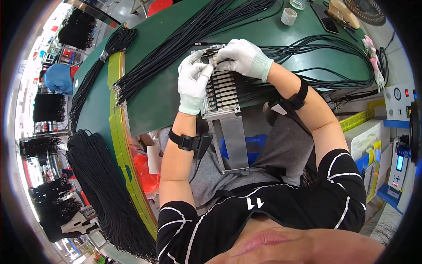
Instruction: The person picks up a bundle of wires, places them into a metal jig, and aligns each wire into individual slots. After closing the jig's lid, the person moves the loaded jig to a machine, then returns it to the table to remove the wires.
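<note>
A metal fixture [223, 113] reaches over the table's near edge, with a row of slots that hold small cable plugs [212, 96] side by side. White gloves cover both hands. My left hand [192, 82] is at the fixture's upper left side, its thumb and fingers pinched together over the far slots. From the right, my right hand [244, 57] bends over the same far end, fingers closed and pointing down. Fingers hide whatever either hand grips. Just beyond them, a black cable end [201, 44] lies by the fixture's far edge.
Black cable bundles lie across the green table [149, 105], one long bundle [176, 48] left of the fixture and loops [325, 46] at right. A tape roll [289, 16] and a phone [324, 18] are at the far right. Another bundle [103, 189] hangs over the left edge.
</note>
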